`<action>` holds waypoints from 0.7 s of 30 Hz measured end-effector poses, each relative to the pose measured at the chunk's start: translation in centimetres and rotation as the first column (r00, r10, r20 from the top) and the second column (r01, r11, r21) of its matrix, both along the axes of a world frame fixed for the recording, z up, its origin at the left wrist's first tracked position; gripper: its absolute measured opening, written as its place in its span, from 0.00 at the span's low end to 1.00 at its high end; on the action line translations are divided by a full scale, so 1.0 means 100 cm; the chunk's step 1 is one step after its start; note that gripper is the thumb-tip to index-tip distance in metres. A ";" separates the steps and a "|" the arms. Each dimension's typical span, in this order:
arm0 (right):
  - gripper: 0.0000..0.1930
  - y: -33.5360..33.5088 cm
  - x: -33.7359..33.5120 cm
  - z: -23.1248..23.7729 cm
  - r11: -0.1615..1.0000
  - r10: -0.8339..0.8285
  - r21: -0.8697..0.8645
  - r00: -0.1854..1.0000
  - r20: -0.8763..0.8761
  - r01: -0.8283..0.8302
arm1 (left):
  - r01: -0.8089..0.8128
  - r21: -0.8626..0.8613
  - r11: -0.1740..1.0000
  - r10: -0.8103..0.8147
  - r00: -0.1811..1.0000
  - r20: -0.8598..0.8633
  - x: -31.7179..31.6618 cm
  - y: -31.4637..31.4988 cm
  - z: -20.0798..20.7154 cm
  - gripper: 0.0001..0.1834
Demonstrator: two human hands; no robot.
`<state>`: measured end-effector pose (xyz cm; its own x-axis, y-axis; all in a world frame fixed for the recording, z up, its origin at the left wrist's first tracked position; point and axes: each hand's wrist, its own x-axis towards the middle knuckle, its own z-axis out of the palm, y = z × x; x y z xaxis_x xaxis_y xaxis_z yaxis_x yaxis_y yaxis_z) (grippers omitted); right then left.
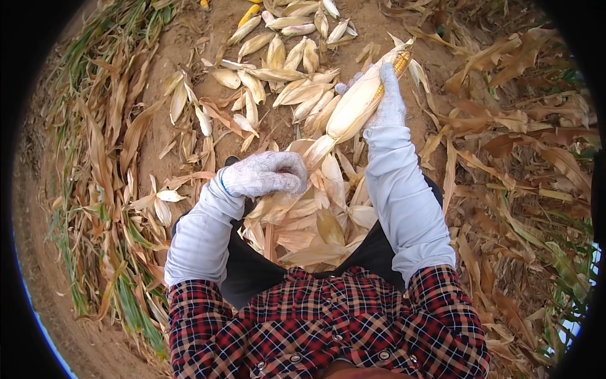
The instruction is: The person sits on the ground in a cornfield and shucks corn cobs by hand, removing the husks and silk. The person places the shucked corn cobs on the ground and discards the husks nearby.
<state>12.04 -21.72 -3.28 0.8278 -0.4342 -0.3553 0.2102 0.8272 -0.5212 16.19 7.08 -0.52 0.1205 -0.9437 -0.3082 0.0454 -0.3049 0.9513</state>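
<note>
An ear of corn point(355, 112) lies slantwise in my right hand point(389, 101), which wears a pale glove and is closed round its upper part. Pale dry husk still wraps most of the ear, while yellow kernels show near the tip and beside my fingers. My left hand point(268, 173), gloved too, is closed with curled fingers at the ear's lower end. A pulled-back strip of corn husk point(319, 153) runs from the ear's base to those fingers. Loose husks point(303, 224) are heaped below, between my legs.
Beyond my hands, several ears in husk point(278, 74) lie scattered on brown soil. One bare yellow ear point(249, 16) is at the far side. Dry stalks and leaves point(517, 151) cover the right, and greener ones point(117, 252) line the left.
</note>
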 end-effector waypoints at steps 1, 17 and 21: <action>0.24 0.004 0.000 0.002 1.000 0.018 -0.004 1.000 0.009 -0.018 | 0.043 0.048 0.998 -0.046 0.998 0.051 0.004 0.001 -0.001 0.17; 0.41 0.081 -0.012 -0.027 0.808 0.589 -0.025 0.805 0.063 -0.589 | -0.761 -0.018 0.649 0.756 0.641 0.130 0.023 -0.049 0.016 0.24; 0.42 0.082 -0.011 -0.025 0.782 0.621 -0.018 0.776 0.113 -0.623 | -0.774 -0.103 0.625 0.779 0.611 0.139 0.022 -0.047 0.010 0.18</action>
<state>10.94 -13.47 -5.81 0.9479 0.1949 -0.2518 -0.3010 0.8067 -0.5085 18.42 2.40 0.52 0.8553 -0.4820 -0.1899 0.1048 -0.1980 0.9746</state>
